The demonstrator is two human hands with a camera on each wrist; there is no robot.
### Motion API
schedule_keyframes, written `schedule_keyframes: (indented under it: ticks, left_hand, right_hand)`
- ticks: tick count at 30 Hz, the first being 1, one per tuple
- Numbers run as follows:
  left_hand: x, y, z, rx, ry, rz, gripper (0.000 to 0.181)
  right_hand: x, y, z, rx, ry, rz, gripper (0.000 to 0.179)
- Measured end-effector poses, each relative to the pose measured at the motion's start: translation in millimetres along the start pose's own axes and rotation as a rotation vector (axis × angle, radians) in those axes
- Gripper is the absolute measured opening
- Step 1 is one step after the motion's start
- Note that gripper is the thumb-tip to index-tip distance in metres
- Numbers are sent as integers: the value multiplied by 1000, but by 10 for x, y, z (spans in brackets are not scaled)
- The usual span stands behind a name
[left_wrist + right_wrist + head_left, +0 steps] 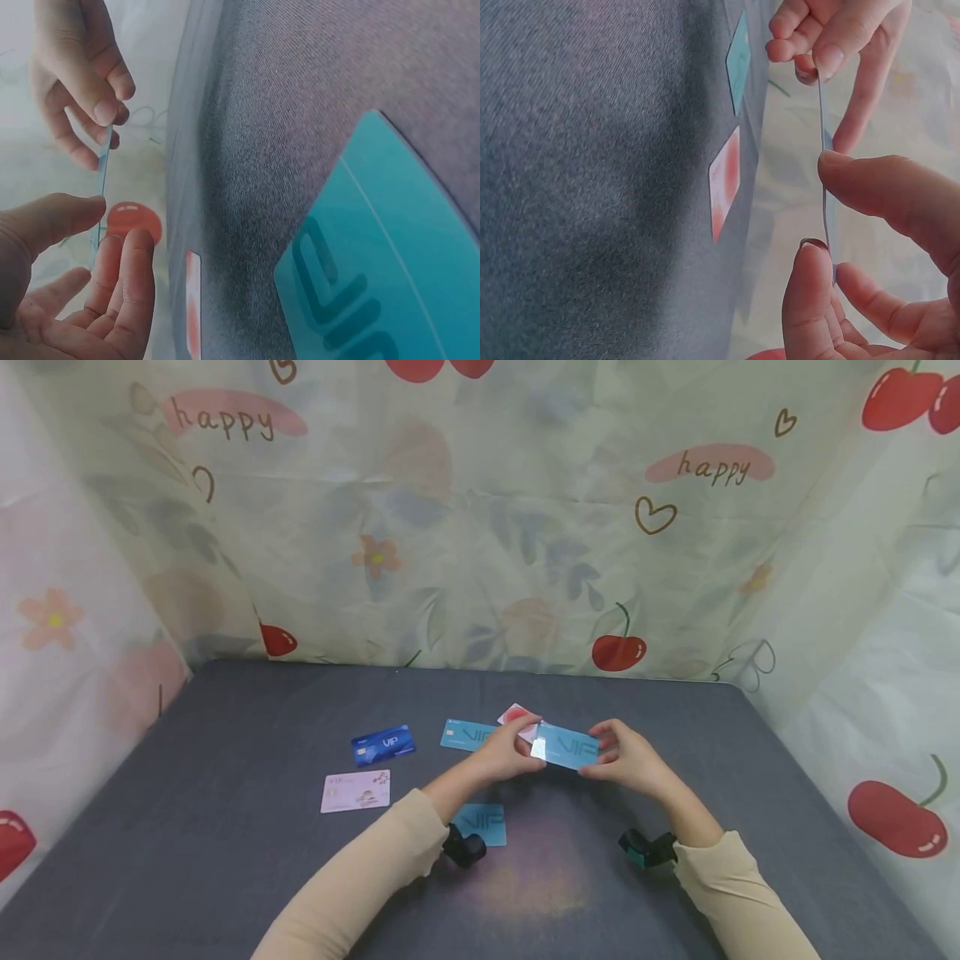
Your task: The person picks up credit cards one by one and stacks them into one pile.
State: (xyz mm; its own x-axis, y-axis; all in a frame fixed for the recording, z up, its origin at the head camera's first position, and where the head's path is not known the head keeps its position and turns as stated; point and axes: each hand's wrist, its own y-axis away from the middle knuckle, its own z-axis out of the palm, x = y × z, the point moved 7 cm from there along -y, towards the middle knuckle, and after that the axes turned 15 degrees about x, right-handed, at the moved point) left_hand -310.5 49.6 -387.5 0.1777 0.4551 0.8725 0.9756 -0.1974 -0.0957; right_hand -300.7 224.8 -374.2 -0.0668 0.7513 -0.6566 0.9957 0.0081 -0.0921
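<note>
A light blue VIP card is held up above the table between both hands. My left hand pinches its left end between thumb and fingers. At the opposite end, my right hand grips the card in the same way. Both wrist views show this card nearly edge-on. Behind the left hand lies a pink and red card, partly covered by the raised one. Another light blue VIP card lies just left of it, its right part hidden by the hand. A third lies beneath the left wrist.
A dark blue VIP card and a pale pink card lie on the left side of the dark grey table. Printed fabric hangs behind the table and along its sides. Each wrist wears a black camera.
</note>
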Motion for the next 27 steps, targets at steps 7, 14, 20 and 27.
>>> schedule_keyframes:
  ticks: [7,14,20,27]
  left_hand:
    - [-26,13,-56,2,7,-1,66]
    - [-56,22,-110,7,9,4,64]
    - [-60,58,-162,3,29,-16,64]
    - [-107,109,-222,4,57,-7,61]
  right_hand:
    - [-48,12,34,-21,-16,-1,62]
    - [-95,32,74,-25,-18,-12,61]
    - [-124,37,115,-35,-17,-16,61]
    - [-195,66,146,-49,-27,-31,59]
